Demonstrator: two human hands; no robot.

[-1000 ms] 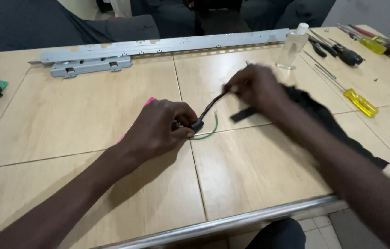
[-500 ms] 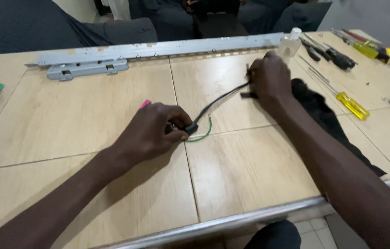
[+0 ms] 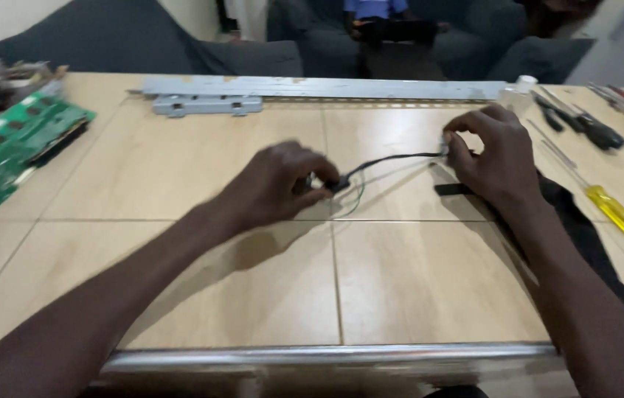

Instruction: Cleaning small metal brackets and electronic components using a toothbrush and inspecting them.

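Partly blurred, the left hand (image 3: 282, 184) pinches the black plug end (image 3: 338, 185) of a thin black cable (image 3: 393, 157) over the counter (image 3: 415, 280); what its fingers cover is hidden. Farther right, the right hand (image 3: 493, 158) nips the cable's other end, the tip too small to read. Since half a second ago the cable is pulled straighter, and green circuit boards (image 3: 13, 147) show far left
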